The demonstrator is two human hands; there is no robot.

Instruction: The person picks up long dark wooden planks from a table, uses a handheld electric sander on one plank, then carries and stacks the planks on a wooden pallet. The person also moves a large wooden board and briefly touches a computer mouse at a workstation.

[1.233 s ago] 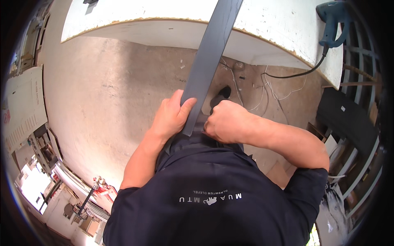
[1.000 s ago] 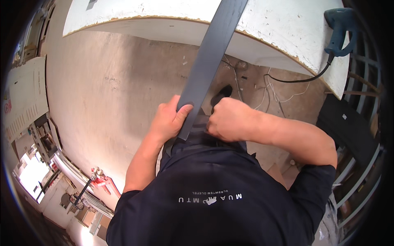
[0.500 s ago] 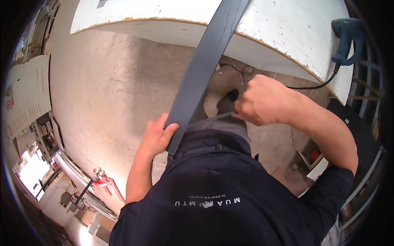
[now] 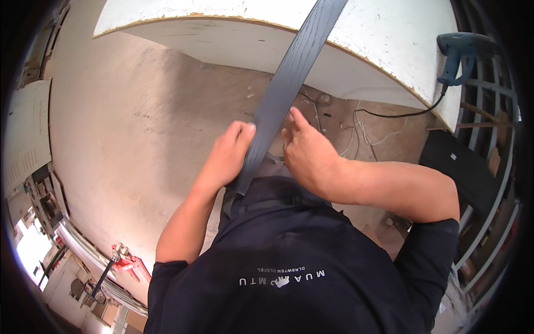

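A long dark grey board point(image 4: 283, 83) with a wood-grain face slants from the white bench down to my waist. My left hand point(image 4: 231, 153) grips its left edge near the lower end, thumb on top. At the opposite edge is my right hand point(image 4: 314, 156), its fingers stretched toward the board and slightly apart. Nothing shows in that hand, though the fingertips are close against the edge and the side beneath the board is hidden.
The white bench point(image 4: 384, 61) has a chipped front edge. A blue-green heat gun point(image 4: 459, 58) lies at its right corner, its black cable point(image 4: 389, 115) hanging below. Metal racking point(image 4: 489, 206) stands at the right, a red-framed implement point(image 4: 133, 264) at lower left.
My left hand has slid farther up the board. My right hand has come in to the board's edge and its fist has opened; the thin strip stretched from it no longer shows.
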